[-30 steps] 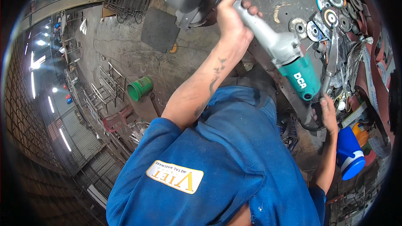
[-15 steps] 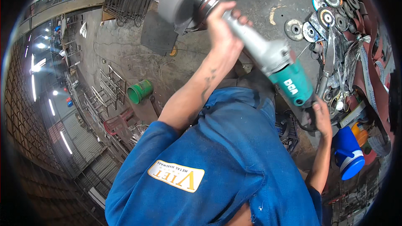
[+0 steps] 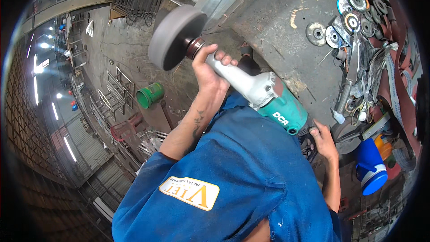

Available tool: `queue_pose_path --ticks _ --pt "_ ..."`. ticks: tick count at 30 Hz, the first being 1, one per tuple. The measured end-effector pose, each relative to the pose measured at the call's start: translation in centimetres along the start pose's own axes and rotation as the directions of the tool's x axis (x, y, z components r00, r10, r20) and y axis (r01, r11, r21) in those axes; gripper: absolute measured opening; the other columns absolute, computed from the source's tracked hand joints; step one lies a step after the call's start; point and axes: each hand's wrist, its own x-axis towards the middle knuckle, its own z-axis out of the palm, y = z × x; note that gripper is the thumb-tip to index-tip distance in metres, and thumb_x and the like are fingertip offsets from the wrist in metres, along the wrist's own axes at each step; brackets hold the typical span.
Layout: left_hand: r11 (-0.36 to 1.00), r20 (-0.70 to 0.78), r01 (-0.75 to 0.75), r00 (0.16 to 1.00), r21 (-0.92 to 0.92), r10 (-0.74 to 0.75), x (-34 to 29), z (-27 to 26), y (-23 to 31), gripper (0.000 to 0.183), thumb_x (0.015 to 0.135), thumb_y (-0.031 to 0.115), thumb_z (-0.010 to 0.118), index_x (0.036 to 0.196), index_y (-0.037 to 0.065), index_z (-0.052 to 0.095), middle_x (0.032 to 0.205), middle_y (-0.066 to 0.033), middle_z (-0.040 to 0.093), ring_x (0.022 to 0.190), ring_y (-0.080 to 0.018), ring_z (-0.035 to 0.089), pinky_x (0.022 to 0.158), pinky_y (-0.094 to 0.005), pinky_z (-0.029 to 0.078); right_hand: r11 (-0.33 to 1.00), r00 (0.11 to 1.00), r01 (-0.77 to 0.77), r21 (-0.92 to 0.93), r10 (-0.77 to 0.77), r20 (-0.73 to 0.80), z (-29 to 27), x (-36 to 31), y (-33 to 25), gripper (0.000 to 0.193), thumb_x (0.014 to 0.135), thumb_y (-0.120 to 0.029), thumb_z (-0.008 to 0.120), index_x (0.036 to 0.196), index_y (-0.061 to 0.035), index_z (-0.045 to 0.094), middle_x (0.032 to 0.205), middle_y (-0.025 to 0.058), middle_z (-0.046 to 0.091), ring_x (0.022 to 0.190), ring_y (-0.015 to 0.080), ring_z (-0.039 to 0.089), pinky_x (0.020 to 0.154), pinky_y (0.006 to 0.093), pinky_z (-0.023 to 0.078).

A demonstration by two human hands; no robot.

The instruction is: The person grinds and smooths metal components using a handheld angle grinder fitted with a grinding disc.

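1. Grinding tool (image 3: 244,83): it is hanging slantwise between the fingers of both hands, in front of the person's body. Its teal motor housing (image 3: 284,107) is sitting nearer the right fingers, and its pale grey neck (image 3: 233,75) is running up toward the left ones.

2. The broad grey wheel (image 3: 170,31) is standing out beyond the left fingers, up and to their left. A dark red collar (image 3: 195,48) is lying between those fingers and the wheel, just beside the thumb.

3. A blue container (image 3: 371,166) with a pale band is resting to the right of the right fingers and somewhat below them, well apart from the tool.

4. The left hand (image 3: 209,78) is holding the grey neck, its fingers wrapping around it just behind the collar.

5. The right hand (image 3: 324,142) is holding the tool's dark rear end (image 3: 306,127); its thumb is lying along the outside, while its other fingers are partly hiding from view.

6. Round abrasive discs (image 3: 316,33) are lying on the counter (image 3: 277,31), well beyond the right fingers, some of them overlapping.

7. Yellow-handled scissors (image 3: 360,111) are lying among clutter, up and to the right of the right fingers.
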Motion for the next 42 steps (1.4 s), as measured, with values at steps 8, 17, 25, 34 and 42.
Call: queue_pose_path --ticks 8,17,25,34,42 --pt "0.998 0.295 0.049 0.955 -0.031 -0.038 5.0 10.7 -3.2 0.023 0.074 0.017 0.067 0.083 0.011 0.047 0.064 -0.0017 0.048 0.053 -0.0188 0.049 0.059 -0.0436 0.047 0.989 0.978 0.115 0.09 -0.097 -0.182 -7.3 -0.8 -3.5 0.061 0.1 -0.047 0.052 0.143 -0.0046 0.046 0.078 0.0034 0.059 0.06 0.0094 0.056 0.049 0.0233 0.044" --pt "1.0 0.069 0.01 0.998 -0.03 -0.008 0.7 1.8 0.1 0.018 0.075 0.019 0.067 0.081 0.012 0.052 0.06 0.0009 0.044 0.053 -0.0156 0.045 0.06 -0.0387 0.044 0.998 0.987 -0.063 -0.009 0.061 -0.147 -0.7 -2.2 -2.8 0.061 0.1 -0.035 0.057 0.143 0.0052 0.042 0.072 0.0029 0.056 0.056 0.0103 0.054 0.05 0.0252 0.044" --pt "1.0 0.167 0.002 0.986 -0.02 0.001 2.5 5.8 -1.0 0.02 0.073 0.017 0.068 0.081 0.012 0.05 0.061 -0.0005 0.045 0.053 -0.0172 0.048 0.058 -0.0403 0.046 0.985 0.967 -0.041 0.168 0.081 -0.241 -2.3 -2.6 -4.3 0.053 0.1 -0.035 0.057 0.14 -0.0015 0.048 0.078 0.0041 0.057 0.055 0.0105 0.053 0.047 0.0241 0.042" --pt "0.996 0.333 0.064 0.942 -0.067 -0.038 4.5 9.3 -2.0 0.021 0.073 0.018 0.068 0.083 0.011 0.051 0.061 -0.0011 0.046 0.052 -0.0184 0.05 0.059 -0.044 0.048 0.983 0.974 0.174 0.063 -0.162 -0.158 -5.7 -2.4 -5.4 0.056 0.102 -0.044 0.049 0.14 -0.0026 0.05 0.078 -0.0002 0.057 0.061 0.0071 0.052 0.052 0.0225 0.042" --pt "0.999 0.065 0.014 0.998 -0.045 -0.011 -0.1 -0.8 1.4 0.016 0.074 0.016 0.066 0.081 0.009 0.054 0.061 0.0022 0.042 0.054 -0.0155 0.044 0.062 -0.0401 0.044 0.98 0.99 0.069 -0.189 -0.091 -0.111 1.2 -3.3 -2.7 0.06 0.098 -0.034 0.061 0.14 0.0061 0.047 0.078 0.0082 0.058 0.055 0.0118 0.055 0.052 0.0277 0.046"
